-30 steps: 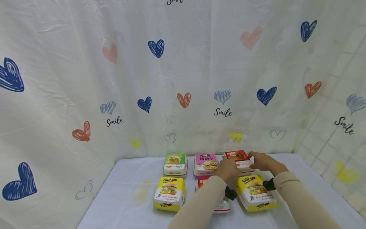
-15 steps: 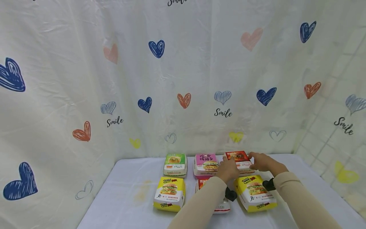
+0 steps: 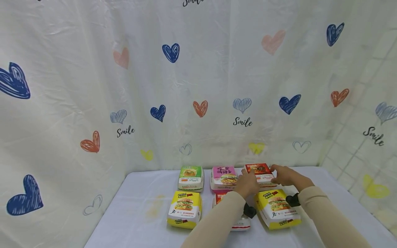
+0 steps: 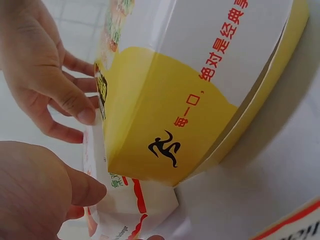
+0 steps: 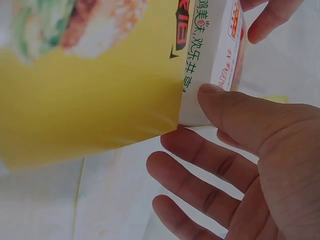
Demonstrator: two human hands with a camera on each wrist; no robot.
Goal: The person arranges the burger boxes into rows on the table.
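Observation:
At the back right of the table sits a red-and-white burger box (image 3: 263, 177). My left hand (image 3: 247, 184) holds its left side, and my right hand (image 3: 288, 176) holds its right side. In the left wrist view the left thumb (image 4: 85, 187) lies against the white wall of the box (image 4: 120, 200); the other left fingers are partly hidden. The right wrist view has the right thumb (image 5: 225, 102) on the box's white side (image 5: 202, 75), with the fingers spread below. Directly in front of this box stands a yellow burger box (image 3: 277, 208), close to both wrists.
Left of the hands stand a pink burger box (image 3: 224, 177) and a green one (image 3: 190, 179). In front are another yellow box (image 3: 184, 209) and a red-and-white box (image 3: 241, 224), partly covered by the left forearm. A heart-printed curtain (image 3: 198, 134) hangs behind the white table (image 3: 136, 203).
Both hands stay at the red-and-white box, which keeps practically the same place. The head view shifts very slightly.

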